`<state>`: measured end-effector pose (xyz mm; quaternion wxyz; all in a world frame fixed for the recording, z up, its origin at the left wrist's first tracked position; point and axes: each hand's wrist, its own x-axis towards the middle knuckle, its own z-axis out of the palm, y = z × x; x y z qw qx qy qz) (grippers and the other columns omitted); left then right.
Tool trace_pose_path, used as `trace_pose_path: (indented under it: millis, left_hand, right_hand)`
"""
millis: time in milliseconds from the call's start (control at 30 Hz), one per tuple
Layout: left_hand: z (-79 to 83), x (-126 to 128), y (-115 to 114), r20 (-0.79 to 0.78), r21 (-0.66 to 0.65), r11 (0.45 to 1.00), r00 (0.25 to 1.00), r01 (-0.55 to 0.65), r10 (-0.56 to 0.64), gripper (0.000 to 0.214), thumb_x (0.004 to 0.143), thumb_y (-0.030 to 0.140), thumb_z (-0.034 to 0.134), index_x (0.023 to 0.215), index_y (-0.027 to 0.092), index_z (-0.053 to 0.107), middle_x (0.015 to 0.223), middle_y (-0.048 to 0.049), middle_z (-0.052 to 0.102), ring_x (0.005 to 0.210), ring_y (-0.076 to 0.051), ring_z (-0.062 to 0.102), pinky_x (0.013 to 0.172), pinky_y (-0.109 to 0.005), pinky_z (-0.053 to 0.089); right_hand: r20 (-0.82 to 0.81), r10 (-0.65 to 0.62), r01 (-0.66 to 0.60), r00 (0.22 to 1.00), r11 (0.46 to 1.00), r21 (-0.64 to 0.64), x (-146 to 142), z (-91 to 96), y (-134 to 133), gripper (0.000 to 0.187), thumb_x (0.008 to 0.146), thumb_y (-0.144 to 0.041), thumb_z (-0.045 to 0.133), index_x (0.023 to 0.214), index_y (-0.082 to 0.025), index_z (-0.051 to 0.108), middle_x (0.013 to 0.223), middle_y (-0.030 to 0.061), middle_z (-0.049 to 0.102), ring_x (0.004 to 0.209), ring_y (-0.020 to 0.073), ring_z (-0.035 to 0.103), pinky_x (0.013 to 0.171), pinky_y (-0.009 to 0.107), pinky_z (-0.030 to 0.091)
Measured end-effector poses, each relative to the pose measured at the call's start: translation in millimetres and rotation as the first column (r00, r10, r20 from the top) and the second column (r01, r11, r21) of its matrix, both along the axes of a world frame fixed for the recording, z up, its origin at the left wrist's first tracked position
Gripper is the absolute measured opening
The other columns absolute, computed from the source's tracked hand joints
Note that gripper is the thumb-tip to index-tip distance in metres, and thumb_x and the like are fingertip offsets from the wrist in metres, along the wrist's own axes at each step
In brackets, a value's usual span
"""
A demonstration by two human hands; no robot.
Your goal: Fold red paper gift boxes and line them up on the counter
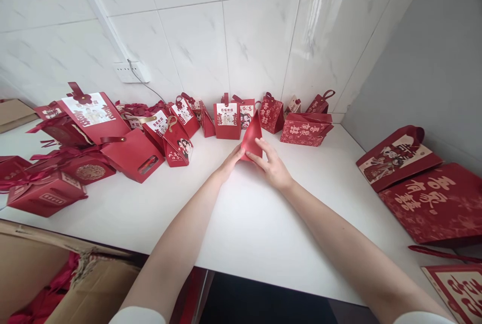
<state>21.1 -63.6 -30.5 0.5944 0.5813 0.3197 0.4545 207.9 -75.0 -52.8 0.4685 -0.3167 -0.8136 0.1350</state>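
Note:
A small red gift box (251, 136) of folded card stands upright near the middle of the white table, its peaked plain side towards me. My left hand (230, 164) presses on its lower left edge, fingers partly hidden behind the card. On the lower right, my right hand (274, 164) grips the same box, the thumb on its near face and the index finger raised along the side. Just behind it are a red box with a white illustrated label (228, 121) and a red patterned box (271, 114).
Red gift boxes crowd the left, including a box with a cut-out window (131, 155). Larger red bags (433, 203) stand at the right. A box lies on its side (307, 129) near the tiled wall. Cardboard cartons (94, 289) sit below the table's front edge (263, 281).

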Motion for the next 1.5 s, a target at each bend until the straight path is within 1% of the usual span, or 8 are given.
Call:
trace_pose_path:
  millis: [100, 233, 333, 433, 533, 633, 1033, 1500]
  left_hand:
    - [5.5, 2, -6, 0.050, 0.021, 1.000, 0.999, 0.014, -0.015, 0.055, 0.084, 0.042, 0.062, 0.135, 0.027, 0.051, 0.144, -0.0045, 0.050, 0.134, -0.029, 0.044, 0.108, -0.042, 0.037]
    - [3.4, 2, -2, 0.062, -0.030, 0.999, 0.998, -0.027, 0.028, 0.059, 0.083, 0.038, 0.063, 0.138, 0.027, 0.047, 0.141, -0.0062, 0.052, 0.131, -0.030, 0.046, 0.107, -0.046, 0.039]
    - [-1.7, 0, 4, -0.020, -0.041, 0.996, 0.997, -0.075, 0.075, 0.061, 0.078, 0.037, 0.068, 0.135, 0.027, 0.049, 0.138, -0.0066, 0.054, 0.130, -0.032, 0.047, 0.109, -0.050, 0.036]
    - [-5.8, -1, 7, -0.058, -0.022, 0.998, 0.996, -0.064, 0.062, 0.060, 0.077, 0.038, 0.068, 0.133, 0.026, 0.051, 0.137, -0.0069, 0.055, 0.129, -0.032, 0.048, 0.109, -0.052, 0.036]
    - [-7.5, -1, 8, -0.079, 0.000, 0.999, 0.996, -0.041, 0.040, 0.058, 0.079, 0.039, 0.067, 0.132, 0.026, 0.051, 0.137, -0.0068, 0.055, 0.129, -0.032, 0.048, 0.109, -0.052, 0.035]
    - [-8.0, -1, 8, -0.084, 0.015, 0.999, 0.996, -0.032, 0.033, 0.055, 0.080, 0.039, 0.066, 0.132, 0.026, 0.051, 0.137, -0.0068, 0.055, 0.128, -0.032, 0.049, 0.108, -0.053, 0.035]
    - [-6.3, -1, 5, -0.133, 0.008, 0.997, 0.988, -0.078, 0.079, 0.055, 0.081, 0.040, 0.064, 0.131, 0.021, 0.051, 0.139, -0.0097, 0.053, 0.128, -0.031, 0.049, 0.106, -0.048, 0.039]
    - [-0.2, 2, -1, -0.159, 0.015, 0.996, 0.984, -0.082, 0.084, 0.057, 0.081, 0.042, 0.062, 0.133, 0.021, 0.048, 0.141, -0.0091, 0.051, 0.129, -0.031, 0.049, 0.107, -0.046, 0.039]
  right_hand:
    - [0.064, 0.028, -0.029, 0.998, 0.999, 0.022, -1, 4.4, -7, 0.044, 0.090, -0.043, 0.055, 0.133, -0.037, 0.052, 0.157, -0.0025, 0.027, 0.146, 0.0286, 0.021, 0.120, 0.053, 0.021]
    - [-0.043, -0.114, 0.114, 0.993, 0.993, 0.001, 1, 2.9, -6, 0.087, 0.083, -0.055, 0.060, 0.153, -0.029, 0.015, 0.162, 0.0028, 0.001, 0.148, 0.0326, 0.006, 0.119, 0.057, 0.013]
    - [-0.133, -0.123, 0.088, 0.983, 0.966, -0.243, 6, -7.7, 3, 0.092, 0.087, -0.060, 0.052, 0.154, -0.030, -0.004, 0.162, 0.0050, 0.000, 0.149, 0.0309, 0.007, 0.118, 0.058, 0.014]
    - [-0.227, -0.007, -0.102, 0.974, 0.880, -0.465, 9, -17.3, 12, 0.089, 0.089, -0.062, 0.046, 0.151, -0.034, -0.013, 0.162, 0.0053, 0.008, 0.144, 0.0288, 0.026, 0.115, 0.055, 0.026]
    - [-0.276, 0.064, -0.203, 0.959, 0.834, -0.513, 10, -19.2, 14, 0.086, 0.089, -0.061, 0.047, 0.151, -0.037, -0.009, 0.161, 0.0044, 0.015, 0.136, 0.0275, 0.042, 0.112, 0.053, 0.033]
    - [-0.298, 0.054, -0.211, 0.953, 0.826, -0.523, 11, -17.6, 13, 0.086, 0.089, -0.060, 0.050, 0.152, -0.038, -0.004, 0.159, 0.0050, 0.020, 0.130, 0.0272, 0.048, 0.110, 0.053, 0.036]
    - [-0.290, 0.051, -0.191, 0.956, 0.856, -0.480, 10, -14.7, 12, 0.078, 0.089, -0.060, 0.048, 0.153, -0.031, 0.013, 0.157, 0.0071, 0.026, 0.127, 0.0280, 0.050, 0.107, 0.050, 0.041]
    - [-0.263, 0.030, -0.165, 0.964, 0.845, -0.509, 11, -14.0, 12, 0.073, 0.089, -0.061, 0.048, 0.150, -0.031, 0.022, 0.155, 0.0063, 0.031, 0.127, 0.0281, 0.049, 0.107, 0.050, 0.040]
